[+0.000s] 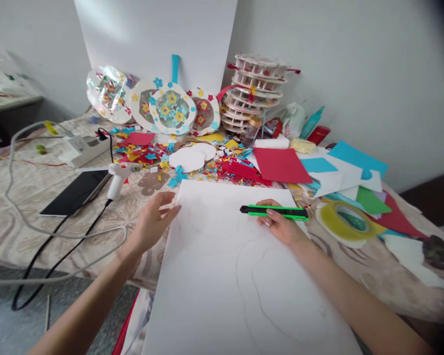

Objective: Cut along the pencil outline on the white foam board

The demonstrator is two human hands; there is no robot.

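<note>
A large white board [207, 276] lies before me, its near part reaching past the table's edge. Faint curved pencil lines run across its right half. My right hand [276, 222] holds a green and black utility knife [274, 212] sideways above the board; no blade shows at its tip. At the board's upper left edge is my left hand [157, 219], its fingers apart and curved, with nothing in them. Whether its fingertips touch the edge I cannot tell.
Left are a white glue gun [117, 182], a black tablet-like slab [76, 193], a power strip [87, 150] and looping cables. Paper scraps and white cloud-shaped cutouts [187, 158] lie behind the board. Decorated flower-shaped pieces [172, 108] stand farther back. Yellow tape [348, 222] sits right.
</note>
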